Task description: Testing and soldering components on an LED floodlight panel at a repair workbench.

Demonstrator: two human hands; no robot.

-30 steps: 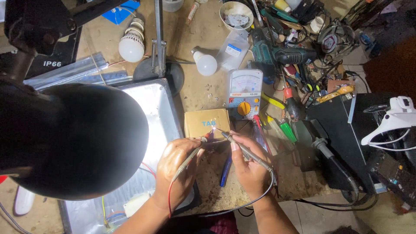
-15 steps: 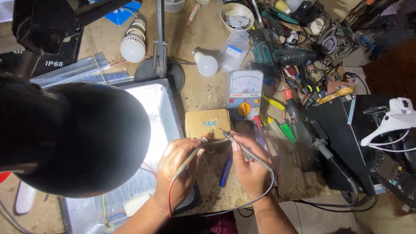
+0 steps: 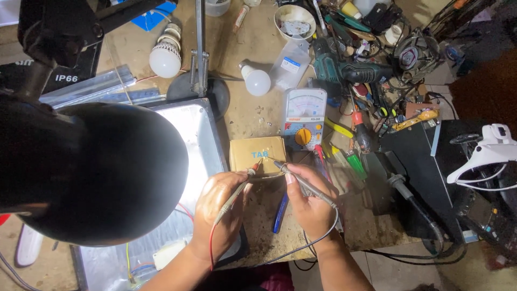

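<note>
box on bench | meter behind-right of box | lamp shade left of box

An electronics repair workshop. The worktop carries an analog multimeter, loose bulbs, a cordless drill and scattered screwdrivers toward its right edge.

A slim grey test probe with a red lead slants up to the right just below the centre of the frame, and a grey probe with a dark lead slants up to the left beside it. Their tips nearly meet over the lower edge of a small tan cardboard box lying flat at mid-frame.
</note>
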